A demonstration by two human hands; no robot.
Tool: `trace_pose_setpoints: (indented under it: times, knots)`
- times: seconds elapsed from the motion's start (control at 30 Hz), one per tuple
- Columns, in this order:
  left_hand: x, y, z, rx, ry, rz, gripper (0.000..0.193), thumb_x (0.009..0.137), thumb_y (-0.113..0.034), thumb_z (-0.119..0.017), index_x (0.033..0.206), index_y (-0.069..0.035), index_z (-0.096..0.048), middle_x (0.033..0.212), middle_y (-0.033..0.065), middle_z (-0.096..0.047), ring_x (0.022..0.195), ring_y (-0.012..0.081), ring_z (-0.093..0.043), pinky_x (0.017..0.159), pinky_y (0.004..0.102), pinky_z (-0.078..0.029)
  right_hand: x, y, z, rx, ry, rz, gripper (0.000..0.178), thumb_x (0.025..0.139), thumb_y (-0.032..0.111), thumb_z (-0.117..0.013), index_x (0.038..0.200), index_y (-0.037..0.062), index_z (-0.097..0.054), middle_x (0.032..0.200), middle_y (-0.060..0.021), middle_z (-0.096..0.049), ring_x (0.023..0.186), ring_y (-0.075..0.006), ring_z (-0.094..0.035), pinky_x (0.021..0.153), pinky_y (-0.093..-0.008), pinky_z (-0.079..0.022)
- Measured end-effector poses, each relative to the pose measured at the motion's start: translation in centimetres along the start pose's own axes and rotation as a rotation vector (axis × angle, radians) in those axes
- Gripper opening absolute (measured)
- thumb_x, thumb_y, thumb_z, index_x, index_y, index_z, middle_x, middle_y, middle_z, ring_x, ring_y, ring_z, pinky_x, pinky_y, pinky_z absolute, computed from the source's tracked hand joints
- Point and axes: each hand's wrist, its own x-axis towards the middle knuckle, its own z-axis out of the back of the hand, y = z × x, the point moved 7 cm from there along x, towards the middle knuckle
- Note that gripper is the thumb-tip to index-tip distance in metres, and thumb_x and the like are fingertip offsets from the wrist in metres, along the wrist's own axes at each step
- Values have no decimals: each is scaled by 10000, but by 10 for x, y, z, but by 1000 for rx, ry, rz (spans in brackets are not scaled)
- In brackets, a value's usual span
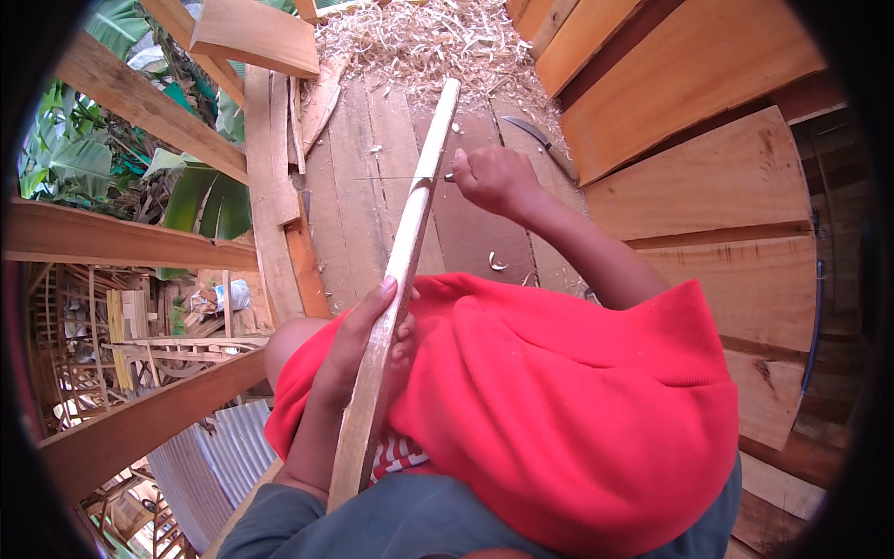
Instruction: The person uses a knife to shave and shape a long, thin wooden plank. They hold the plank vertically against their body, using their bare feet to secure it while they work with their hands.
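A long wooden stick (pixel 410 228), pale and shaved along its upper part, runs slantwise from my body toward the far floor. My left hand (pixel 358 340) is wrapped round its lower half. My right hand (pixel 500 182) is closed round the handle of a knife (pixel 396 178). The knife's thin blade, seen edge-on, crosses the stick's upper part and points left. Most of the handle is hidden in my fist. Red cloth (pixel 568 401) covers my lap beneath the stick.
Wood shavings (pixel 419 42) are heaped on the plank floor (pixel 354 214) ahead. A curved blade (pixel 527 129) lies beyond my right hand. Plank walls (pixel 689 196) rise at right. On the left, wooden rails (pixel 130 233) border an open side with plants and corrugated sheeting (pixel 214 466).
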Motion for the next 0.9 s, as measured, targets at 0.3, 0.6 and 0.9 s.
trace_pose_setpoints:
  times: [0.3,0.6,0.9]
  knots:
    - [-1,-9,3,278,-101,-97,352,916,-300,-707,1085,-27,-562,734,1,-547,592,86,-532,552,222,-421,-23,-1,-24,5,-27,-41,582,1014,375,-417,636,22,-684,669,-243,-655,660,-451,-665,633,-554,-544]
    - [14,-8,11,476,-142,-130,429,846,-191,-744,1164,27,-556,854,41,-597,752,109,-552,657,248,-428,-57,19,-31,66,151,-51,658,1062,446,-345,666,64,-706,660,-228,-657,665,-450,-659,636,-557,-533]
    - [30,7,22,549,-151,-104,512,873,-260,-757,1217,59,-552,958,58,-612,843,119,-562,741,255,-446,-66,48,-27,238,160,359,464,1020,414,-496,767,70,-677,660,-214,-641,655,-450,-640,615,-559,-501]
